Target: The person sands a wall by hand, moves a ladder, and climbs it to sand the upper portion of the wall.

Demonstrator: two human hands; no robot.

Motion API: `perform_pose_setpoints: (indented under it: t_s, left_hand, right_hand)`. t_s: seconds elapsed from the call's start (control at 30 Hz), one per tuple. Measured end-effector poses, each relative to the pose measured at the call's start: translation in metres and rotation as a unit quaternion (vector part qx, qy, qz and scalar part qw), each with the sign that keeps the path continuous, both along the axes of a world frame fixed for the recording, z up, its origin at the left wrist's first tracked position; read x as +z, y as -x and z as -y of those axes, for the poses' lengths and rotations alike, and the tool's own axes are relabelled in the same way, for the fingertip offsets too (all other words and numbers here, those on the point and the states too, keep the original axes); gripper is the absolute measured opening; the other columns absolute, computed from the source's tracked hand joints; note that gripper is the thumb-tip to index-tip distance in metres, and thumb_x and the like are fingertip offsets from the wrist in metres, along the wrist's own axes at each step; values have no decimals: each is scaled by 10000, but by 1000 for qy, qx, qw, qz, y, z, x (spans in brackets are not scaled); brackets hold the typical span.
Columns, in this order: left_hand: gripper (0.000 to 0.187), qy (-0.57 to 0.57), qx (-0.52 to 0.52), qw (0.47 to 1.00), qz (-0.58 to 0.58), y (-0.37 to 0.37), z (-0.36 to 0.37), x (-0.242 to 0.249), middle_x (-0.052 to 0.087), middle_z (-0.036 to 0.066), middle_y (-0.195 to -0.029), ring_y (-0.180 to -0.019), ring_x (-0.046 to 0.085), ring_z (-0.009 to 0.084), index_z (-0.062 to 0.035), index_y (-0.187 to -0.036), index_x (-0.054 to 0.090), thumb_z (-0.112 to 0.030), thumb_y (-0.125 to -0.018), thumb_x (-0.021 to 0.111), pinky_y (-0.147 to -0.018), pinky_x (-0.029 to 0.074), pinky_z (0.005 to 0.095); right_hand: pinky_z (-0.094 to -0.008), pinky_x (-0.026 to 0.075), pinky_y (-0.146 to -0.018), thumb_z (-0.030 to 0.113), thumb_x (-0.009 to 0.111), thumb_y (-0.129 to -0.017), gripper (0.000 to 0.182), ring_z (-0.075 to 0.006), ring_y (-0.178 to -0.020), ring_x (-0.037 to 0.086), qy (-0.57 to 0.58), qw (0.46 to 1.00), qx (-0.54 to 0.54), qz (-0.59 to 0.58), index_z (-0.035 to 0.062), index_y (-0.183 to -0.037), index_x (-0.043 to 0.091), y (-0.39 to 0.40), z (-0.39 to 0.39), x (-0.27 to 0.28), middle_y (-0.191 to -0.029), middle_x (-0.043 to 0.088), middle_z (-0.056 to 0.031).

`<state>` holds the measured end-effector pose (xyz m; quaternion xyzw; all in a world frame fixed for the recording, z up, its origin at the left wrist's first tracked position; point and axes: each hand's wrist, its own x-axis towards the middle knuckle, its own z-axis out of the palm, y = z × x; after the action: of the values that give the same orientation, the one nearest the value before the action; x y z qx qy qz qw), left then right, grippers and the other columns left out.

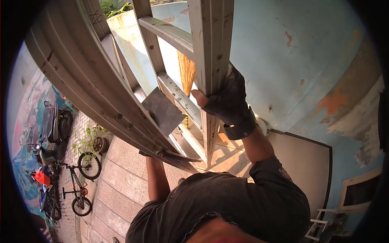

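A metal ladder [212, 48] stands close in front of me, with one long rail [89, 77] curving across the left of the view. Around its right rail is my right hand [227, 97], in a dark fingerless glove, the thumb on the near side. Most of my left hand [146, 154] is hidden behind the left rail; only a bit of glove at the wrist and perhaps a fingertip show, so its grip cannot be made out. Beside that rail, a flat grey square plate [163, 111] is tilted near the left hand. Behind the rungs is a straw broom [186, 73].
A peeling blue wall [291, 69] rises on the right, with a pale panel [302, 166] at its foot. On the left are a bicycle [77, 184], a motorcycle [60, 121], a potted plant [100, 143] and a painted wall [24, 133]. Paving [121, 178] lies below.
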<state>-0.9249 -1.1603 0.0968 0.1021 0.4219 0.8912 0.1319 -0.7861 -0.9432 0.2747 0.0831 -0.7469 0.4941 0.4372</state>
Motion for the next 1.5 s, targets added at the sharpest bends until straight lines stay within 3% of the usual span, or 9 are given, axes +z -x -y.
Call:
perform_pose_setpoints:
  t_s: [0.37, 0.67, 0.9, 0.97, 1.13, 1.33, 1.43, 1.47, 1.5]
  left_hand:
    - [507, 11, -116, 993, -24, -119, -72, 2, 657, 165, -1210, -999, 690, 281, -6, -1340, 556, -392, -1010, 573, -842, 595, 411]
    - [483, 19, -213, 977, -27, -258, -144, -4, 665, 161, -1180, -962, 695, 285, -24, -1340, 557, -387, -1022, 539, -801, 604, 414]
    - [466, 23, -256, 965, -48, -339, -211, 0, 672, 158, -1157, -934, 698, 289, -38, -1341, 558, -383, -1031, 512, -768, 611, 416]
    - [461, 30, -252, 966, -59, -354, -228, 3, 674, 158, -1151, -925, 699, 290, -42, -1341, 558, -382, -1034, 504, -759, 613, 417]
    - [451, 31, -223, 972, -70, -380, -266, 13, 678, 155, -1134, -905, 702, 293, -52, -1342, 558, -379, -1041, 485, -736, 619, 418]
    - [474, 8, -324, 946, 13, -359, -322, -20, 643, 156, -1254, -1059, 667, 314, -49, -1389, 530, -368, -1040, 496, -851, 598, 440]
    - [497, -74, -352, 932, -50, -369, -330, -4, 629, 164, -1275, -1079, 658, 314, -41, -1406, 517, -374, -1037, 503, -875, 587, 443]
    - [482, -70, -345, 936, 15, -379, -321, 16, 642, 142, -1127, -942, 665, 251, -15, -1291, 571, -332, -941, 667, -768, 599, 388]
    - [485, -70, -338, 937, 45, -381, -325, 22, 649, 130, -1053, -873, 669, 219, -1, -1234, 598, -311, -893, 749, -714, 606, 361]
  right_hand:
    - [-353, 568, -787, 219, 818, -668, 552, -197, -812, 689, -29, 979, -199, -17, 30, -1131, 585, -188, -16, 16, -949, 707, -98]
    - [-346, 573, -775, 230, 830, -675, 540, -194, -791, 689, -7, 960, -277, -42, 35, -1124, 601, -365, -26, 20, -925, 712, -78]
    - [-353, 572, -765, 206, 840, -667, 529, -195, -791, 685, -8, 935, -355, -21, 26, -1103, 601, -459, -47, 27, -905, 699, -99]
    - [-352, 572, -769, 197, 834, -677, 523, -193, -808, 685, -25, 913, -407, 15, 17, -1109, 599, -472, -58, 27, -925, 702, -106]
    - [-337, 567, -775, 171, 820, -713, 481, -169, -829, 672, -45, 920, -388, -29, 6, -1113, 609, -491, -72, 35, -950, 693, -97]
    - [-339, 572, -789, 160, 829, -719, 494, -164, -857, 675, -92, 901, -424, 1, 1, -1127, 601, -490, -107, 36, -959, 697, -98]
    - [-340, 575, -787, 171, 839, -718, 502, -165, -849, 677, -164, 859, -484, 7, 0, -1124, 599, -484, -131, 29, -952, 697, -99]
    - [-342, 576, -784, 175, 841, -717, 501, -171, -846, 679, -116, 881, -458, 10, 1, -1121, 601, -483, -135, 26, -956, 698, -101]
    - [-345, 578, -781, 178, 843, -716, 500, -177, -844, 682, -71, 900, -429, 11, 3, -1118, 602, -481, -141, 25, -960, 699, -104]
